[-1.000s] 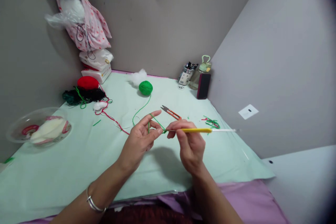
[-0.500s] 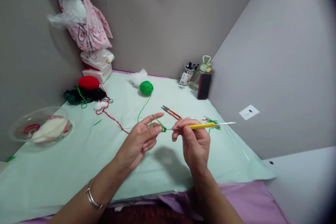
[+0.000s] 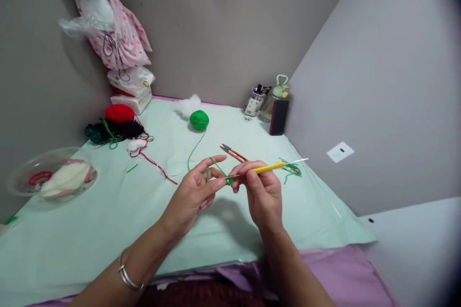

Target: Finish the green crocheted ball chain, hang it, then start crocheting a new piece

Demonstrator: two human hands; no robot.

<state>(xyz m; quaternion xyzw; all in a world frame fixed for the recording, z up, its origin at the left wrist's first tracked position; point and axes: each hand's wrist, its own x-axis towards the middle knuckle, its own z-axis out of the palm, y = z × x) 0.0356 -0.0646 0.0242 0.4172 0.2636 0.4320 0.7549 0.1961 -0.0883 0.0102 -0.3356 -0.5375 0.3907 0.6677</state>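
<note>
My left hand (image 3: 196,189) pinches a small piece of green crochet (image 3: 229,181) between thumb and fingers, its index finger stretched out with green yarn looped over it. That yarn runs back to a green yarn ball (image 3: 199,120) on the table. In my right hand (image 3: 264,192) is a crochet hook (image 3: 270,168) with a yellow handle, gripped like a pen. The hook's thin metal shaft points left and meets the green piece at my left fingertips; whether a loop sits on it is too small to tell. Behind my right fingers lie orange-handled thread snips (image 3: 234,152), partly covered.
On the left are a clear plastic bowl (image 3: 21,180), a red yarn ball (image 3: 120,113) and dark yarn (image 3: 118,130). White stuffing (image 3: 189,105) lies at the back. A phone (image 3: 279,117) leans by a bottle (image 3: 268,108) and a tin (image 3: 254,103). Green yarn scraps (image 3: 293,169) lie right.
My right hand has moved slightly left and the hook has tilted, its shaft now closer over my left fingertips. The left hand keeps its pinch. The whole view has shifted a little.
</note>
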